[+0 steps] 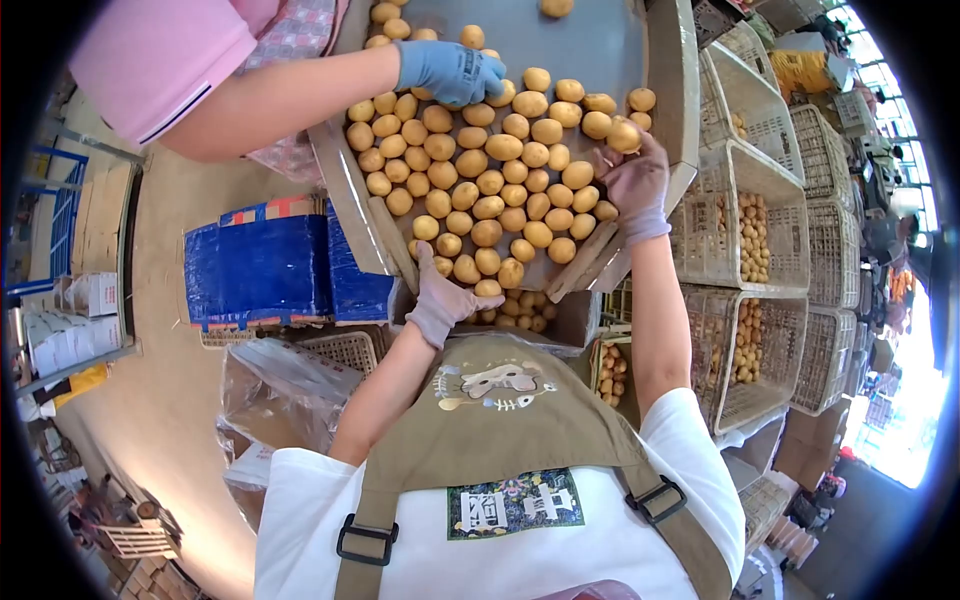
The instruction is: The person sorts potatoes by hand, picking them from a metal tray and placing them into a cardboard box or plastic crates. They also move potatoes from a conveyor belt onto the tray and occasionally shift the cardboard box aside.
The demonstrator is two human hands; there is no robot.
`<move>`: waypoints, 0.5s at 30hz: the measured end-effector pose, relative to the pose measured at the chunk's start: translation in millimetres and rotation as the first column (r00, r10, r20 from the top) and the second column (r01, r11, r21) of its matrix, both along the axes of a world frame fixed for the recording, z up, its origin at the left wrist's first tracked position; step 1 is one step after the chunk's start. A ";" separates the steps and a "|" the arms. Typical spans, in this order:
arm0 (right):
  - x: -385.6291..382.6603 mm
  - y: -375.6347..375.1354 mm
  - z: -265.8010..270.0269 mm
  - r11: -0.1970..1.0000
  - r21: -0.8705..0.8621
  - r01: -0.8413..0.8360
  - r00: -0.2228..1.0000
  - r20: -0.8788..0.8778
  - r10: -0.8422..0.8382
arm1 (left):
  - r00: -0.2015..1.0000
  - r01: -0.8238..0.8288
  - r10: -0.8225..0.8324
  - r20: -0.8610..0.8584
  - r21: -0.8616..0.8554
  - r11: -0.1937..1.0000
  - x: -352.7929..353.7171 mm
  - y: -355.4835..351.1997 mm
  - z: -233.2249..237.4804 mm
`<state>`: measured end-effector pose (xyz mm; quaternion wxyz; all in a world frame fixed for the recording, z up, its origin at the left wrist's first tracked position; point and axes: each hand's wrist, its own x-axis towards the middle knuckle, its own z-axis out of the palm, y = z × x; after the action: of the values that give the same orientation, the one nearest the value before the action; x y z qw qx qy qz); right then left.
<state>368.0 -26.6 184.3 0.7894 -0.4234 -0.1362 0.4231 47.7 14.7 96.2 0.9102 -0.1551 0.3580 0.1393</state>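
Metal chute [590, 40], left hand [440, 297] open on potatoes [487, 233], right hand [637, 185] gripping potato [622, 135]

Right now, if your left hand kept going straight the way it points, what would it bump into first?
The left hand points up into the tray. First in its line is the pile of round yellow produce right at its fingertips. It may already touch the nearest ones, though depth is hard to judge.

Tan floor [160, 330], blue boxes [260, 265] left, stacked wire baskets [830, 250] right, daylight beyond.
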 end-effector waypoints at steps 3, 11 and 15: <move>23.7 11.6 21.5 0.998 -0.020 0.062 0.985 -0.159 -0.065 | 1.000 0.029 -0.028 -0.013 0.043 0.999 3.2 1.0 7.4; 39.7 78.8 13.3 0.325 -0.761 0.561 0.231 0.521 0.822 | 0.985 0.055 -0.081 0.154 0.163 0.985 -3.6 -0.6 -9.4; 32.2 58.9 4.5 0.583 -0.624 0.520 0.296 0.772 0.562 | 0.992 0.064 -0.078 0.104 0.134 0.989 -2.7 -0.3 -7.9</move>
<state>400.1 32.4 188.8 0.2430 -0.8897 -0.3722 0.1040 45.0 14.4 88.3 0.9408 -0.0899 0.3034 0.1214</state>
